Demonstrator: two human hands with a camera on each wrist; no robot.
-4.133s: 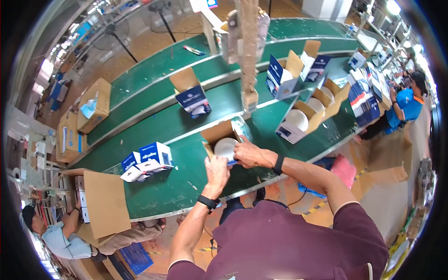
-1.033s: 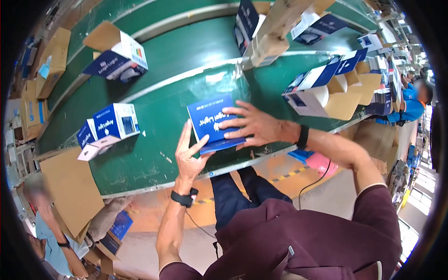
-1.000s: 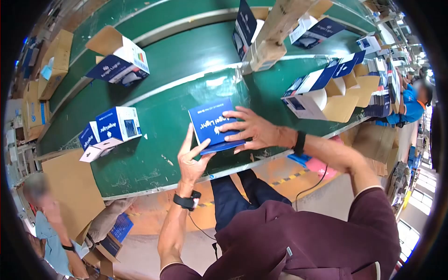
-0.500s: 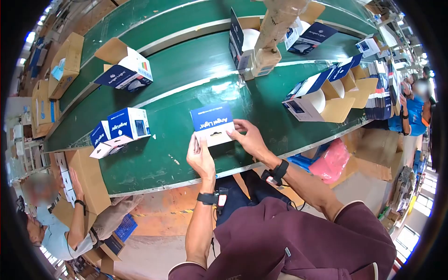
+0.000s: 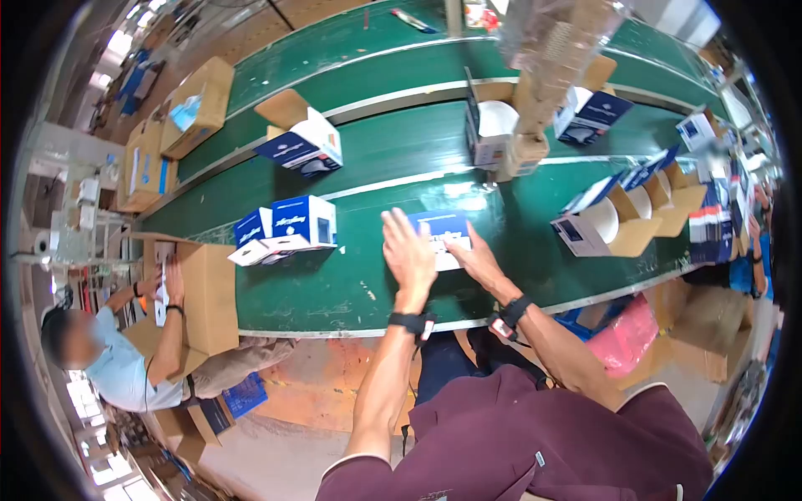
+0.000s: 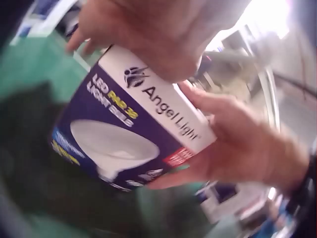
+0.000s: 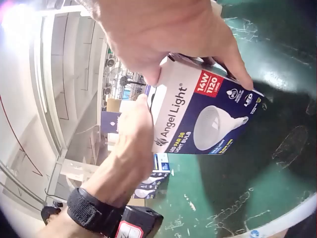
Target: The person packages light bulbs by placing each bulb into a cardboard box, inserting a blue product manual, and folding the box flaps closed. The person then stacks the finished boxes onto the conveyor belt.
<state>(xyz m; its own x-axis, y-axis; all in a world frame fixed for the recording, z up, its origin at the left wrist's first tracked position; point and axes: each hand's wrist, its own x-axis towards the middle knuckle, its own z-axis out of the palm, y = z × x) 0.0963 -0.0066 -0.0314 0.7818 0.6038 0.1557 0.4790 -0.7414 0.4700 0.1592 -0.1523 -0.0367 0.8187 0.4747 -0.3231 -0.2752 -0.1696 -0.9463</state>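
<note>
A closed blue and white box [image 5: 440, 229], printed with a light bulb and lettering [image 6: 171, 115], stands on the green belt between both hands. At its left side is my left hand [image 5: 409, 259], fingers straight; in the left wrist view the hand [image 6: 153, 37] lies across the box's top edge. The right hand [image 5: 483, 263] grips the box's right side, thumb on the near side. The right wrist view shows this hand [image 7: 166, 29] spread over the printed box [image 7: 190, 116], with the left hand [image 7: 131, 141] at its far side.
Closed boxes [image 5: 305, 221] stand on the left. Open boxes with white round items [image 5: 601, 221] stand right; another open box [image 5: 301, 146] sits behind. A wrapped post [image 5: 543, 92] rises behind. A seated person [image 5: 134, 367] is beside a carton [image 5: 213, 292] at left.
Earlier the box was open with a white round item inside; now it is closed. The left hand has moved up from the near left corner and straightened its fingers. The head view has shifted.
</note>
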